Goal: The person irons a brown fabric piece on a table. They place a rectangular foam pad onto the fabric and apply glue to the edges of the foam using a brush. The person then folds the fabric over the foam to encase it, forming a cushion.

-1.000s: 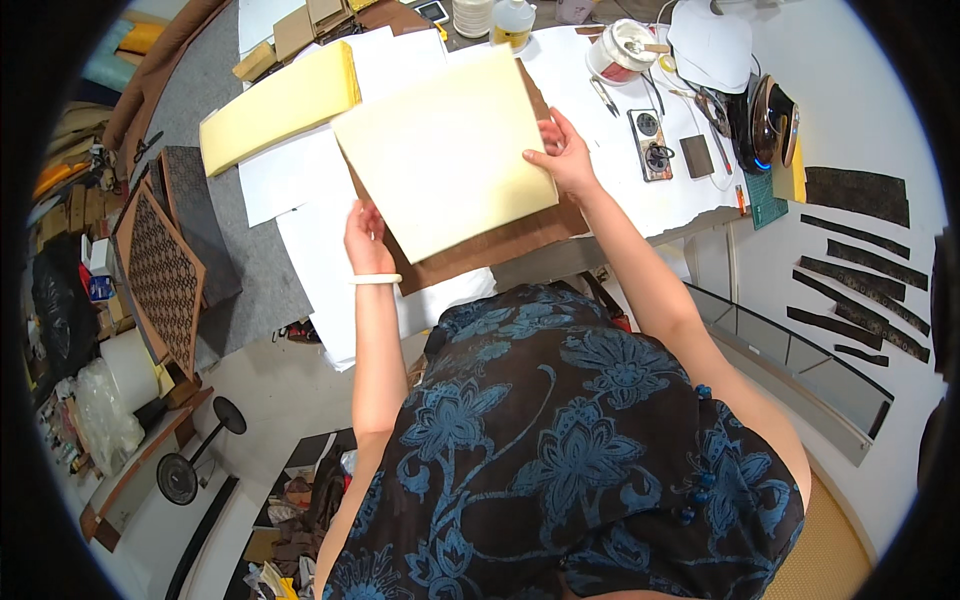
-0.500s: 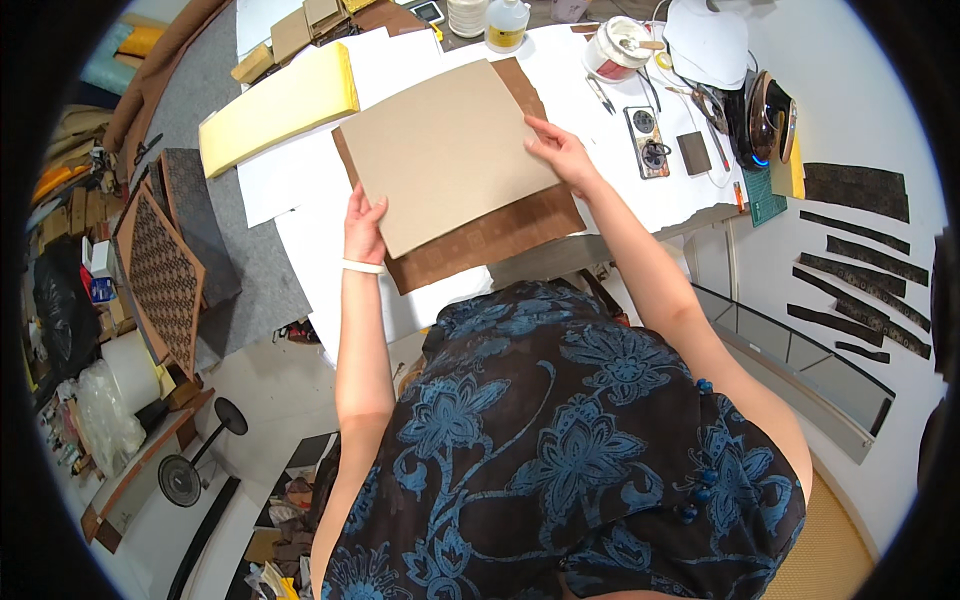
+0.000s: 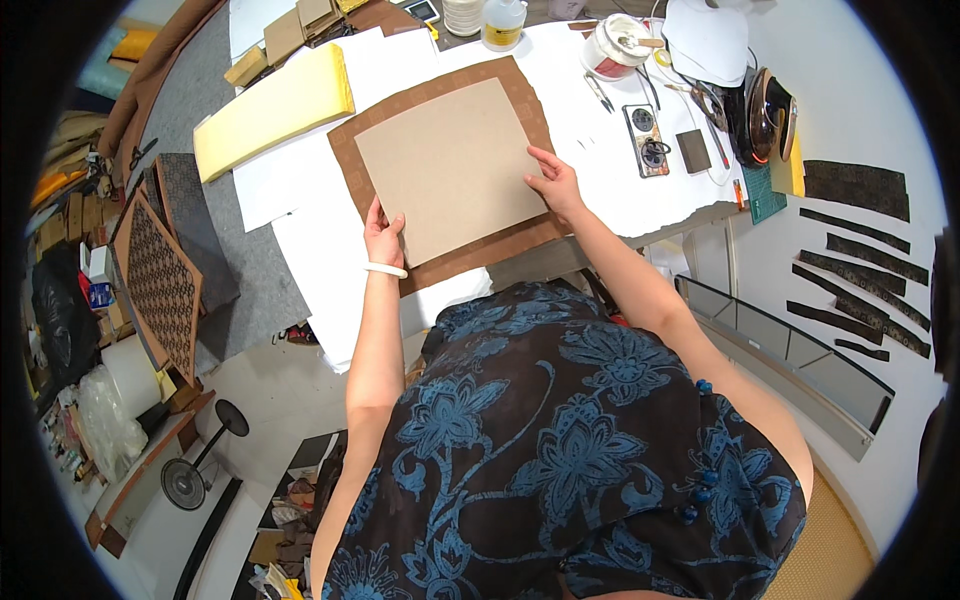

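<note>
A stiff grey-beige sheet of cardboard (image 3: 455, 165) is over a larger brown patterned sheet (image 3: 350, 150), whose border shows on all sides. Whether the board rests flat on it or is slightly raised, I cannot tell. My left hand (image 3: 384, 240), with a white band at the wrist, grips the board's near left corner, thumb on top. At the right edge, my right hand (image 3: 557, 187) has its thumb over the board and its index finger stretched along the side; its other fingers are partly hidden.
White paper covers the table (image 3: 310, 255). A yellow foam block (image 3: 275, 110) lies left. Behind stand a clear bottle (image 3: 503, 25) and a white tub (image 3: 615, 48) with a brush. On the right are a power strip (image 3: 645, 140), a dark block (image 3: 693, 152) and an iron (image 3: 768, 115).
The cardboard has come down and nearer to me, turning to line up over the brown sheet. My left hand has moved right and its grip has shifted along the board; my right hand dropped slightly.
</note>
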The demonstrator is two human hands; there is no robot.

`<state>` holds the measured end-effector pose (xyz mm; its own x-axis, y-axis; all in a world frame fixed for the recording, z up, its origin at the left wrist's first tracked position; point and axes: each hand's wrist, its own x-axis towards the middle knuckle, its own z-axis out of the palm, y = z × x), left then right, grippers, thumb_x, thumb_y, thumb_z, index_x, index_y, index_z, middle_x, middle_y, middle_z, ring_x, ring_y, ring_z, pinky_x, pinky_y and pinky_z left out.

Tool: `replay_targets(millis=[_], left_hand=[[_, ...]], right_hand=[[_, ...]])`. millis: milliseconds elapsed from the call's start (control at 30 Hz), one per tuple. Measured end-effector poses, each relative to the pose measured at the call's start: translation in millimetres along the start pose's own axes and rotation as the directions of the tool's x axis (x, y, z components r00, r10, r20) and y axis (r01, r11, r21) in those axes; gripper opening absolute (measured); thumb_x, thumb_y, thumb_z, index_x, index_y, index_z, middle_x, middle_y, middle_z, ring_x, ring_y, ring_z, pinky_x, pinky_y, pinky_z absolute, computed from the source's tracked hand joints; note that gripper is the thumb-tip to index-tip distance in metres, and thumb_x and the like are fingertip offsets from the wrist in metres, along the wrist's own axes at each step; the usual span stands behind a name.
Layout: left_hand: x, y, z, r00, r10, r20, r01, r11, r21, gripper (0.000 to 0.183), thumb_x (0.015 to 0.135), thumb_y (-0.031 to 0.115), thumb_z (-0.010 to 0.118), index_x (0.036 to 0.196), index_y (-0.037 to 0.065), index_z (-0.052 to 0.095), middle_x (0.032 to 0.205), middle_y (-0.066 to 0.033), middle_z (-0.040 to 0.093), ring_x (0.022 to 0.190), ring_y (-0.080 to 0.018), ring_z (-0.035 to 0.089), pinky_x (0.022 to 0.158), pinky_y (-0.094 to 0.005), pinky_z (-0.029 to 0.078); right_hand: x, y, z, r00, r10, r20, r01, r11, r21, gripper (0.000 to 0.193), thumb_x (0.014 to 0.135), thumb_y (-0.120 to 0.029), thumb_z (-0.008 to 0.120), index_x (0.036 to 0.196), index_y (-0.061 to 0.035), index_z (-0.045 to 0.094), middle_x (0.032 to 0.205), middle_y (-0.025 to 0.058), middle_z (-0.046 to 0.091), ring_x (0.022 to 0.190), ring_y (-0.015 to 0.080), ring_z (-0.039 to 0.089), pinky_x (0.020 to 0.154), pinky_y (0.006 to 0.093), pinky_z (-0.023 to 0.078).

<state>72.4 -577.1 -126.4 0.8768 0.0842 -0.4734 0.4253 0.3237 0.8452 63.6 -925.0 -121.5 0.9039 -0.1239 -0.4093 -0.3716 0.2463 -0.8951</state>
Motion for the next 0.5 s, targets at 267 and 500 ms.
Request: replay_targets(millis=[267,500], left_hand=[[7.1,-13.4,-3.1,0.998,-0.007,-0.063,0.013,0.995,0.096,0.064,0.092,-0.018,0.06,0.152,0.0,0.049,0.144,-0.012,0.061,0.127,-0.0212,0.062,0.109,-0.0343,0.051],[7.4,-14.9,-4.1,0.991,-0.013,-0.133,0.047,0.965,0.258,0.062,0.091,-0.018,0.064,0.149,-0.004,0.05,0.138,-0.0122,0.065,0.123,-0.0211,0.064,0.107,-0.0346,0.052]], right_hand=[[3.4,18.5,-1.5,1.0,-0.01,-0.03,0.009,0.999,-0.035,0.059,0.088,0.012,0.071,0.145,-0.0024,0.059,0.136,0.0132,0.068,0.123,0.0198,0.066,0.104,0.0314,0.055],[0.9,16.7,2.2,0.999,-0.027,-0.045,0.022,0.993,-0.119,0.057,0.089,0.011,0.072,0.143,-0.0028,0.061,0.13,0.0128,0.072,0.118,0.0188,0.068,0.1,0.0308,0.055]])
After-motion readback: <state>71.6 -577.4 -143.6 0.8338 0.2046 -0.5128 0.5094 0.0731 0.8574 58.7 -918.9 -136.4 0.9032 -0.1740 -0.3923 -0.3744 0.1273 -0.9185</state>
